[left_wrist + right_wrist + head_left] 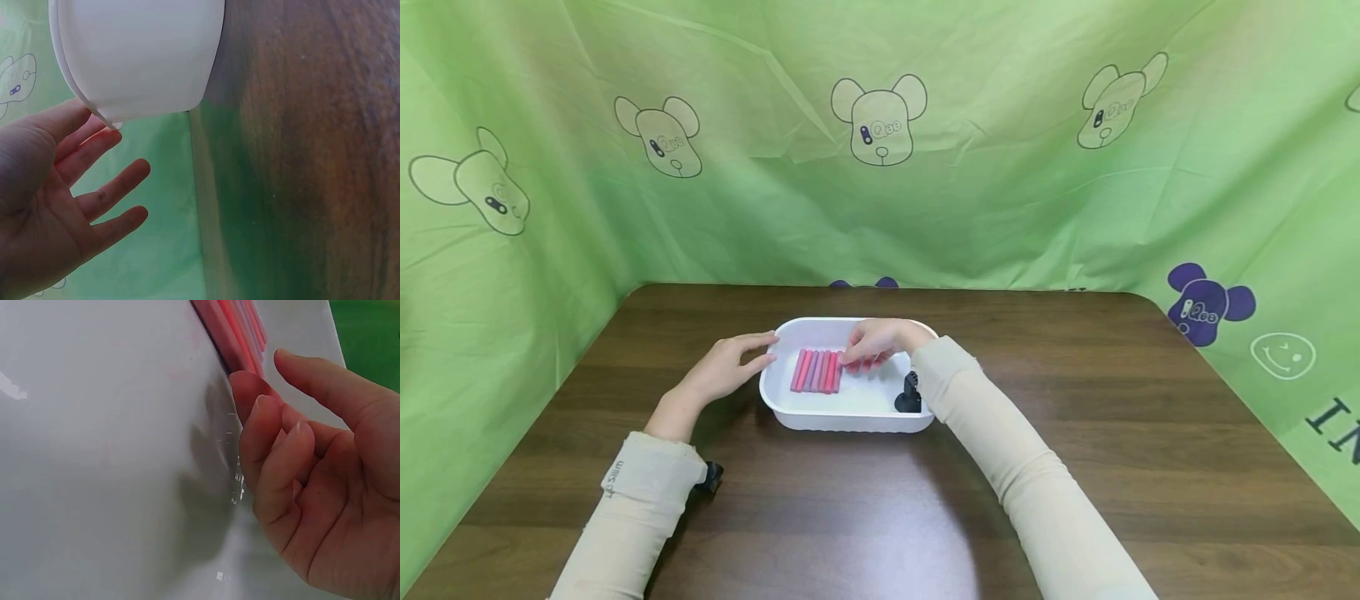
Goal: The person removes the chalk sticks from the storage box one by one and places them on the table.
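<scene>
A white rectangular tray (842, 422) stands on the table. Inside it, towards the left, several pink and mauve sticks (816, 372) lie side by side in a row. My left hand (724, 369) is at the tray's left end, thumb and index fingertip touching the rim (75, 87), the other fingers spread. Over the tray, my right hand (880, 337) reaches down to the right end of the row. In the right wrist view its index fingertip (247, 390) is right at the end of the nearest stick (228, 337), the thumb stands apart, and the other fingers are loosely curled.
The table (820, 517) has a dark brown wood grain. A green printed cloth (880, 217) hangs behind and at both sides. A black wrist camera (910, 394) at the right cuff overlaps the tray's right part, and another black camera (711, 477) sits at the left cuff.
</scene>
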The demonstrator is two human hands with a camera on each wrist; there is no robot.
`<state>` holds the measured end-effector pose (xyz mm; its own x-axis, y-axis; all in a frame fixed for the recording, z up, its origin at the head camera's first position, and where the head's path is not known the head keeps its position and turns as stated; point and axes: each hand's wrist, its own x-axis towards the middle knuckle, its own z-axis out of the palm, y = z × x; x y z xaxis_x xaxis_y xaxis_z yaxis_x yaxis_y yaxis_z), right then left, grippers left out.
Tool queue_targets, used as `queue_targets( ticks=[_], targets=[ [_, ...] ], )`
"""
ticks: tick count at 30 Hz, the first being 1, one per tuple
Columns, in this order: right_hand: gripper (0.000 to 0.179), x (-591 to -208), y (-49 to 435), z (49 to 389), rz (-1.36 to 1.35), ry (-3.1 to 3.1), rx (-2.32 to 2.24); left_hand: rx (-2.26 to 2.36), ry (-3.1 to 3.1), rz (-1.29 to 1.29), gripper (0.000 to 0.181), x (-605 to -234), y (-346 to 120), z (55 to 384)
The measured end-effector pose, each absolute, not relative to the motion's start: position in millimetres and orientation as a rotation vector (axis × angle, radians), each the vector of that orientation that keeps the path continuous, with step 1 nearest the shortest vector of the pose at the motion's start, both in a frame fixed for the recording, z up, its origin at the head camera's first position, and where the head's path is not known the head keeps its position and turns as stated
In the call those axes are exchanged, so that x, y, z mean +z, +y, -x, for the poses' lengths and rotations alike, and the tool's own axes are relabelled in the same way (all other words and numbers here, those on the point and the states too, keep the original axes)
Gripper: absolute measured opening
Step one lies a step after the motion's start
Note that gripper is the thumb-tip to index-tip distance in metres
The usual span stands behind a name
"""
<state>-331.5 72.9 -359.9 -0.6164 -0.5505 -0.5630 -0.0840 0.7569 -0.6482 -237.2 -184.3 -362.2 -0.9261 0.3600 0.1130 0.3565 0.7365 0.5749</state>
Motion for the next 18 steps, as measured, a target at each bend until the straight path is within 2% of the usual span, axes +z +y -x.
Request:
queue_targets(
  ticks=[18],
  targets=[
    [0.028,-363.0,61.0,326.1,0.425,2.244,-0.638,0.957,2.925,-0.603,0.042,-362.9,-183.6,238.6]
  ],
)
